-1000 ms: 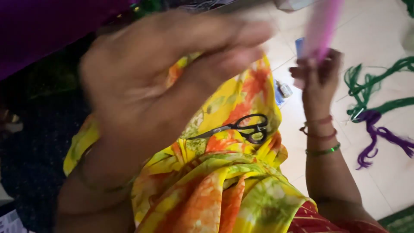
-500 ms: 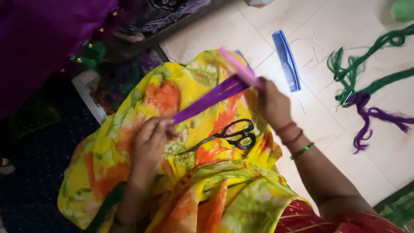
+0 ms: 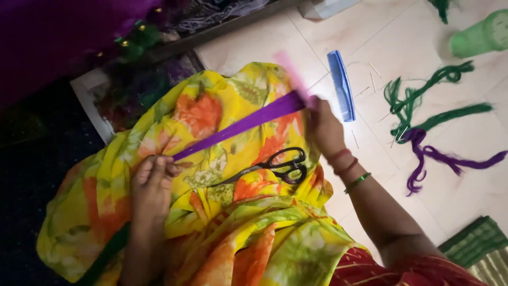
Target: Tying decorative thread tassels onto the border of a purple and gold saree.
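A band of purple threads (image 3: 243, 125) is stretched taut across my lap between both hands. My left hand (image 3: 152, 182) pinches its lower end against the yellow, orange and green floral cloth (image 3: 211, 116) on my lap. My right hand (image 3: 324, 127) grips the upper end together with a blurred pink comb (image 3: 288, 69). Black-handled scissors (image 3: 275, 165) lie on the cloth just below the threads, between my hands, touching neither.
A blue comb (image 3: 341, 85) lies on the tiled floor beside my right hand. Green yarn (image 3: 423, 100) and purple yarn (image 3: 444, 156) lie tangled to the right, with a green cone (image 3: 479, 36) beyond. Purple fabric (image 3: 58, 37) fills the upper left.
My left hand has dropped from near the camera down to the cloth. The purple threads are now drawn out straight and taut, and my right hand has lowered with the pink comb.
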